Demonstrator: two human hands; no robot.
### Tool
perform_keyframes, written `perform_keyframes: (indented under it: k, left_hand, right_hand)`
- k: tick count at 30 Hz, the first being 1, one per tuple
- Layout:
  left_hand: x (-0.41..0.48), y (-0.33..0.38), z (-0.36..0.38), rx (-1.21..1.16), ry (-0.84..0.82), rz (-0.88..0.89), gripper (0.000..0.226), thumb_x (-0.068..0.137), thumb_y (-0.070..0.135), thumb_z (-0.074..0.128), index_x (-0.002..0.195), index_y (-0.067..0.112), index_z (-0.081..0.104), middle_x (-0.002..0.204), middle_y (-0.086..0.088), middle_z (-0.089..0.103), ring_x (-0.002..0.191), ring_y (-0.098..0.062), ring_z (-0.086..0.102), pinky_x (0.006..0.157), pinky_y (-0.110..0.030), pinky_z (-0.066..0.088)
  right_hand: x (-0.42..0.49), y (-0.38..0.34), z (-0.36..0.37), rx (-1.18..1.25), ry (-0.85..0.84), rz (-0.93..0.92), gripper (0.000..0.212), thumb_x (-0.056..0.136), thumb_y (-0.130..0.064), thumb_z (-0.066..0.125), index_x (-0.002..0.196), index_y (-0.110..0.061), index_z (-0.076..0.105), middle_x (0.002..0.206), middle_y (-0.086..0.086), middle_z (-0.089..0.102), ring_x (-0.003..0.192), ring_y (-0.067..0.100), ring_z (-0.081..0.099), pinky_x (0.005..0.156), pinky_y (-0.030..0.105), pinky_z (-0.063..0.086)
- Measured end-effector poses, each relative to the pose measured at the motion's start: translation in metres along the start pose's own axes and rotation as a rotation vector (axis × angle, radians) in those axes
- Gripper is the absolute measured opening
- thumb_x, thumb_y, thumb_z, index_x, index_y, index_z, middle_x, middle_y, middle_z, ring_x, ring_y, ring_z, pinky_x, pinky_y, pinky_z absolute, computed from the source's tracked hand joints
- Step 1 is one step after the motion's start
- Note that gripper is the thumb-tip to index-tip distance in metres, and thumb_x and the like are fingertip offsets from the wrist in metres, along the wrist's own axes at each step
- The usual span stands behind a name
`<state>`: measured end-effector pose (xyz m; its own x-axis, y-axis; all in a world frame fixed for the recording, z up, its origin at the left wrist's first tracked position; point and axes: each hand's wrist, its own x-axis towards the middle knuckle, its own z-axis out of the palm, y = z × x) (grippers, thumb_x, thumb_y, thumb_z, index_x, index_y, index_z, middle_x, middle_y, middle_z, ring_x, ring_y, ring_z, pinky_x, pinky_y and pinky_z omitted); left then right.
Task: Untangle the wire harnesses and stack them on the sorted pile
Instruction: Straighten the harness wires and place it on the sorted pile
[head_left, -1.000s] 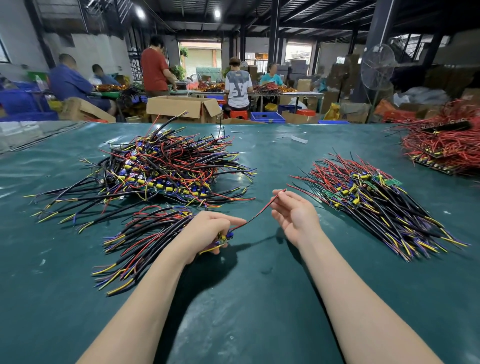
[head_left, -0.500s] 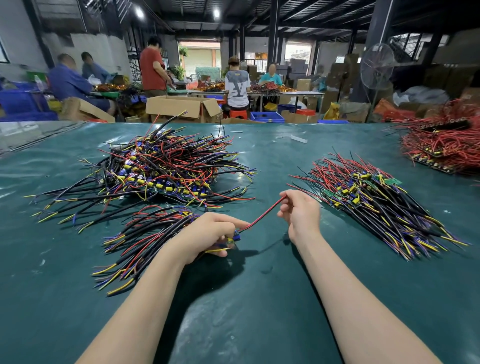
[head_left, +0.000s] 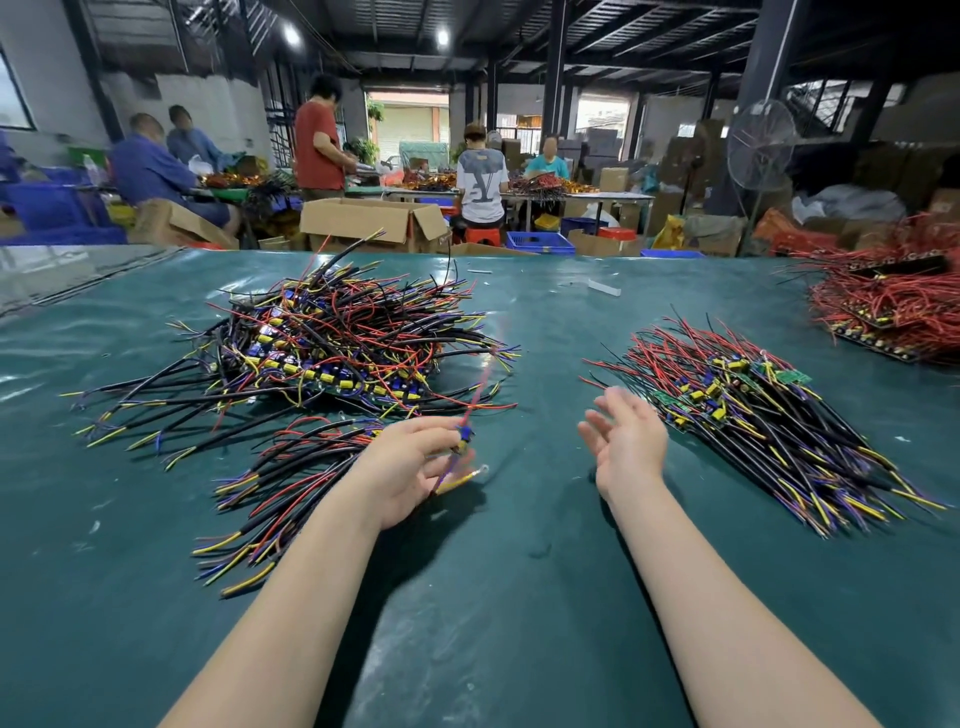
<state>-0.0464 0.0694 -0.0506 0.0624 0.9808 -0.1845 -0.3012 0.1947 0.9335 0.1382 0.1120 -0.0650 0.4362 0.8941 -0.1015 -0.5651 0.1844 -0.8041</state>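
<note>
The green table (head_left: 519, 613) fills the lower frame, bare cloth showing between the heaps. The tangled pile (head_left: 332, 353) sprawls centre left; the sorted pile (head_left: 753, 415) fans at right, well apart. A smaller bundle (head_left: 291, 483) lies beside the left forearm. The left hand (head_left: 410, 467) pinches one blurred harness (head_left: 463, 435); the right hand (head_left: 628, 447), fingers spread, holds nothing.

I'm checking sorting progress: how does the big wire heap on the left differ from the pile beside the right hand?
The left heap is a mound with wires crossing and jutting every way; the right pile has its wires lying roughly parallel. The left heap stands taller; the right pile lies flatter. Both hold black, red, yellow and purple wires with small blue and yellow parts, on the green table cover.
</note>
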Motion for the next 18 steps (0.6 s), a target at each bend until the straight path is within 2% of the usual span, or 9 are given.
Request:
perform_keyframes:
  k: [2, 4, 6, 7, 9, 10, 13, 18]
  left_hand:
    - [0.003, 0.002, -0.004, -0.164, 0.082, 0.029, 0.019, 0.089, -0.009, 0.047, 0.081, 0.003, 0.059, 0.068, -0.007, 0.063, 0.065, -0.021, 0.062, 0.050, -0.025, 0.057]
    - [0.005, 0.003, -0.002, -0.249, 0.121, 0.052, 0.017, 0.089, -0.009, 0.047, 0.083, 0.004, 0.057, 0.070, -0.009, 0.061, 0.066, -0.021, 0.062, 0.051, -0.025, 0.057]
    - [0.007, 0.001, 0.003, -0.258, 0.138, 0.069, 0.017, 0.089, -0.008, 0.049, 0.084, 0.007, 0.055, 0.067, -0.006, 0.064, 0.060, -0.017, 0.064, 0.053, -0.023, 0.056]
    - [0.008, 0.000, 0.004, -0.253, 0.148, 0.073, 0.018, 0.088, -0.008, 0.050, 0.084, 0.009, 0.055, 0.061, -0.002, 0.066, 0.060, -0.016, 0.063, 0.055, -0.023, 0.055]
    - [0.010, -0.004, 0.004, -0.247, 0.180, 0.081, 0.019, 0.087, -0.006, 0.053, 0.084, 0.013, 0.055, 0.057, 0.004, 0.066, 0.065, -0.014, 0.061, 0.059, -0.023, 0.051]
    - [0.011, -0.005, 0.003, -0.235, 0.202, 0.088, 0.019, 0.087, -0.005, 0.055, 0.083, 0.014, 0.055, 0.061, 0.003, 0.066, 0.066, -0.012, 0.059, 0.060, -0.022, 0.050]
    - [0.012, -0.009, 0.004, -0.166, 0.247, 0.139, 0.016, 0.086, -0.002, 0.059, 0.084, 0.014, 0.056, 0.080, -0.001, 0.061, 0.070, -0.011, 0.058, 0.058, -0.020, 0.051]
    - [0.011, -0.010, 0.008, -0.051, 0.247, 0.254, 0.012, 0.086, 0.002, 0.060, 0.084, 0.012, 0.056, 0.086, -0.005, 0.059, 0.077, -0.014, 0.059, 0.055, -0.018, 0.055]
  right_hand:
    - [-0.012, 0.008, 0.011, -0.325, -0.184, -0.074, 0.023, 0.089, -0.002, 0.054, 0.070, -0.015, 0.053, 0.066, 0.004, 0.051, 0.049, 0.009, 0.049, 0.036, 0.013, 0.040]
    - [-0.028, 0.018, 0.023, -0.626, -0.427, -0.132, 0.025, 0.087, -0.005, 0.058, 0.064, -0.016, 0.054, 0.060, 0.004, 0.052, 0.040, 0.003, 0.049, 0.035, 0.013, 0.037]
    - [-0.042, 0.027, 0.034, -0.832, -0.565, -0.204, 0.023, 0.083, -0.010, 0.063, 0.063, -0.019, 0.057, 0.059, 0.002, 0.056, 0.047, 0.008, 0.052, 0.044, 0.019, 0.045]
    - [-0.047, 0.030, 0.037, -0.917, -0.591, -0.259, 0.020, 0.081, -0.012, 0.065, 0.064, -0.021, 0.059, 0.060, 0.001, 0.058, 0.052, 0.010, 0.053, 0.053, 0.024, 0.048]
    - [-0.053, 0.036, 0.038, -1.005, -0.596, -0.353, 0.010, 0.077, -0.011, 0.067, 0.071, -0.019, 0.066, 0.064, 0.000, 0.062, 0.058, 0.010, 0.054, 0.064, 0.024, 0.046]
    - [-0.056, 0.037, 0.038, -1.031, -0.592, -0.388, 0.004, 0.077, -0.011, 0.068, 0.076, -0.014, 0.070, 0.068, 0.002, 0.065, 0.062, 0.011, 0.056, 0.067, 0.023, 0.045]
    - [-0.062, 0.039, 0.036, -1.115, -0.596, -0.490, 0.012, 0.076, -0.009, 0.066, 0.087, -0.006, 0.071, 0.083, 0.010, 0.072, 0.078, 0.021, 0.064, 0.077, 0.028, 0.048]
    - [-0.055, 0.031, 0.036, -1.110, -0.515, -0.558, 0.011, 0.076, -0.003, 0.064, 0.083, -0.005, 0.072, 0.082, 0.010, 0.072, 0.076, 0.025, 0.066, 0.078, 0.034, 0.051]
